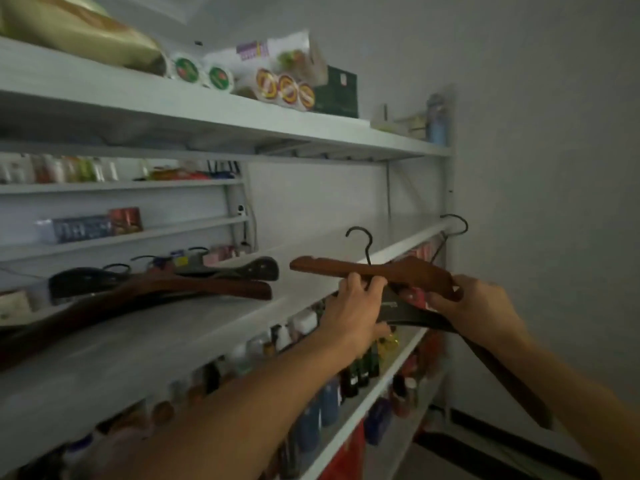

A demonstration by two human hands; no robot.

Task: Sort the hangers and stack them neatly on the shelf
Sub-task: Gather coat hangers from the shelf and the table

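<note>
Hangers of reddish-brown wood with black wire hooks are the matter: one wooden hanger [374, 271], flat and notched at its left tip, is held level above the front edge of the white shelf [156, 337], toward 3 o'clock from the pile of hangers [162, 284] lying on that shelf. That pile mixes brown wooden and glossy black curved arms. The left hand [349, 310] reaches up from 7 o'clock, its fingers [358, 284] clamped on the held hanger near the hook. The right hand [474, 303] comes in from 4 o'clock, fingers closed on the hanger's right end and on more hangers [502, 368] beneath, one long brown arm slanting down toward 5 o'clock. Blurred bottles [311, 414] crowd the lower shelves; round-lidded tubs [284, 88] and a dark green box [337, 93] sit on the top shelf
</note>
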